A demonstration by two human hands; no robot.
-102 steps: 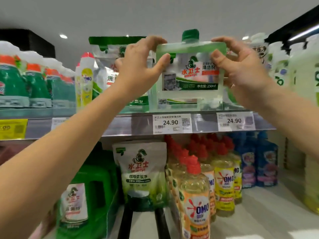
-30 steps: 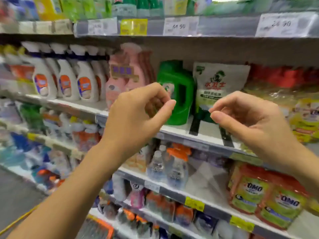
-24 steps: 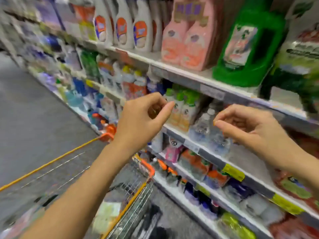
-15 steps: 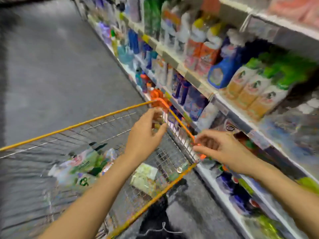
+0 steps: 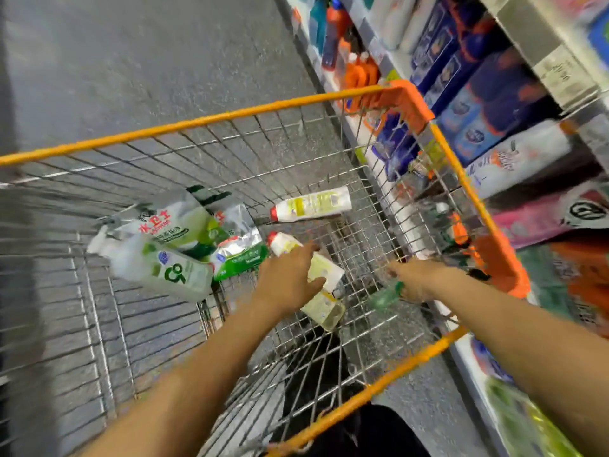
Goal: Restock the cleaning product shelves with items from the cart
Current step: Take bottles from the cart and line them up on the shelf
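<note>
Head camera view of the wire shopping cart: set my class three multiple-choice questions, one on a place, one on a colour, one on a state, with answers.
1. Where is the large white plastic bottle with the green label?
A) on the floor B) on a shelf C) in the wire shopping cart's left part
2. What colour is the cart's rim?
A) orange B) blue C) green
3. How is the white red-capped bottle by the cart's far wall?
A) upright B) on its side C) held in a hand
Answers: 1 C, it sits inside the wire walls; 2 A, the top rail is orange; 3 B, it lies flat on the mesh.
</note>
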